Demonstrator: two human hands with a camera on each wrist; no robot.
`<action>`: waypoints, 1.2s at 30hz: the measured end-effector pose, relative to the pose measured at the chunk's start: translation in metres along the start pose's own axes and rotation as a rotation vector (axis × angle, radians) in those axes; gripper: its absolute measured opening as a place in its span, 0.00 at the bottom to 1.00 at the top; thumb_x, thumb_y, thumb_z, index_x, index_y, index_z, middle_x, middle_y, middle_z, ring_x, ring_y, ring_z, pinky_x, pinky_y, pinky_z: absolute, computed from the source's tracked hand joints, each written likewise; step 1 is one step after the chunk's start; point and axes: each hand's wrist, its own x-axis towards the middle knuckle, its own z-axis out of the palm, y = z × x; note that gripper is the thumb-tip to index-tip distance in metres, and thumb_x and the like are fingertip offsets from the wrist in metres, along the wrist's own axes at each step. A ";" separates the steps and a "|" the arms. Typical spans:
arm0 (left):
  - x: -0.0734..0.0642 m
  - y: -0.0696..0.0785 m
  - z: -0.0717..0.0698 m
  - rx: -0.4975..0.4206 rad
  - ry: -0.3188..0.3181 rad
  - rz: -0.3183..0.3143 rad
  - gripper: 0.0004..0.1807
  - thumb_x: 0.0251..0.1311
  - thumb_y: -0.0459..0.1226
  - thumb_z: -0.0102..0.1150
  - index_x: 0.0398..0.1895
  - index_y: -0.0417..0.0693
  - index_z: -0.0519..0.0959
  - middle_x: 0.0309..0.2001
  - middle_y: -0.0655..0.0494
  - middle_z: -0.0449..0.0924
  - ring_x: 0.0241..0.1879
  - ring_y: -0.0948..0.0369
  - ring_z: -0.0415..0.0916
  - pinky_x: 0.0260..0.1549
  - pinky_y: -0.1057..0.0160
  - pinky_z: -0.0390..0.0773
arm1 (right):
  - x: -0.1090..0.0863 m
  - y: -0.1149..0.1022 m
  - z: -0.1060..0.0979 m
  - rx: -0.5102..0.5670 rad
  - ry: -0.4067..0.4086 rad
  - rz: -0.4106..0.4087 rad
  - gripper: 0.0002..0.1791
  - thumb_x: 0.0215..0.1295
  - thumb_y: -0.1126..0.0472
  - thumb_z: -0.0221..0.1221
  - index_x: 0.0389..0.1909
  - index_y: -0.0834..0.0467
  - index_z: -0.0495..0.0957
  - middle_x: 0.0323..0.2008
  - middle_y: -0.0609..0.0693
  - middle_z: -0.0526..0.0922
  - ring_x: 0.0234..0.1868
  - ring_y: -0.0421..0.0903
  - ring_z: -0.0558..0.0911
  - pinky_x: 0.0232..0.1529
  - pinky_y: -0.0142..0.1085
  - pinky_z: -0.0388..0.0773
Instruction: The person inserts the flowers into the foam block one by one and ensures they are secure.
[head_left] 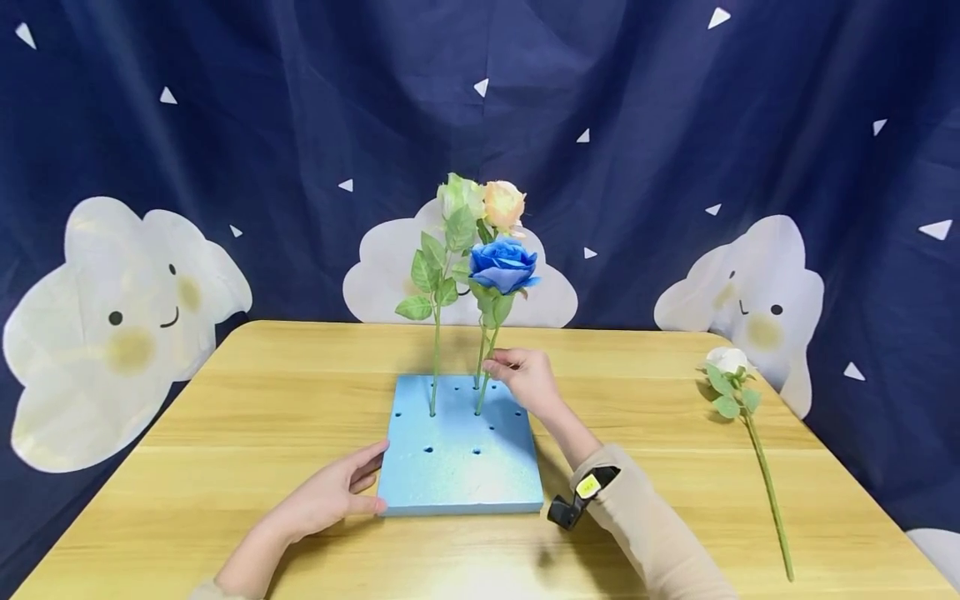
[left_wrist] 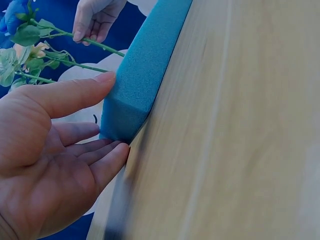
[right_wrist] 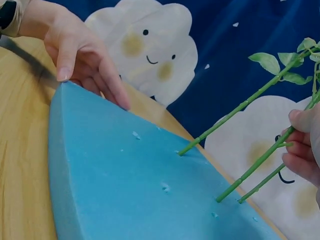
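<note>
A blue foam board (head_left: 457, 475) with several small holes lies on the table. Three artificial flowers stand in it: a pale green-white one (head_left: 459, 198) on the left, a peach one (head_left: 504, 205) behind, and a blue rose (head_left: 504, 267) in front. My right hand (head_left: 525, 379) pinches the blue rose's stem (right_wrist: 250, 170) between thumb and fingers, a little above the board; the stem's lower end sits in a hole. My left hand (head_left: 330, 492) touches the board's left side, its thumb (left_wrist: 95, 90) on the near corner and its fingers extended along the edge.
A white rose (head_left: 727, 360) with a long green stem (head_left: 768, 483) lies on the wooden table (head_left: 645, 392) at the right. A dark blue curtain (head_left: 420, 83) with smiling clouds hangs behind the table. A black wrist camera (head_left: 566, 510) is strapped to my right wrist.
</note>
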 end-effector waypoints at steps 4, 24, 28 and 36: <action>0.000 -0.001 -0.001 -0.003 -0.004 -0.001 0.50 0.53 0.39 0.65 0.69 0.27 0.44 0.68 0.28 0.41 0.67 0.38 0.44 0.61 0.57 0.60 | 0.000 -0.002 0.000 -0.020 -0.046 0.023 0.05 0.57 0.65 0.63 0.31 0.63 0.85 0.29 0.53 0.85 0.25 0.44 0.80 0.23 0.30 0.76; 0.002 0.001 -0.003 0.015 -0.007 0.028 0.49 0.55 0.38 0.64 0.69 0.27 0.44 0.68 0.28 0.42 0.66 0.38 0.46 0.61 0.55 0.60 | -0.002 0.000 0.006 0.033 -0.089 0.000 0.08 0.60 0.68 0.60 0.22 0.61 0.76 0.17 0.48 0.79 0.20 0.43 0.79 0.20 0.33 0.76; 0.002 0.003 -0.005 0.022 -0.002 0.035 0.49 0.55 0.38 0.64 0.69 0.27 0.44 0.68 0.27 0.41 0.66 0.37 0.46 0.61 0.54 0.60 | -0.004 0.000 0.006 0.018 -0.042 -0.017 0.08 0.59 0.67 0.61 0.22 0.60 0.75 0.17 0.48 0.79 0.20 0.43 0.79 0.19 0.32 0.76; 0.000 0.000 -0.003 0.005 -0.019 0.030 0.49 0.55 0.37 0.63 0.69 0.26 0.43 0.68 0.26 0.41 0.66 0.36 0.44 0.61 0.53 0.60 | -0.005 0.003 0.009 0.041 -0.033 0.006 0.06 0.58 0.68 0.61 0.23 0.63 0.78 0.19 0.53 0.81 0.21 0.50 0.81 0.24 0.40 0.81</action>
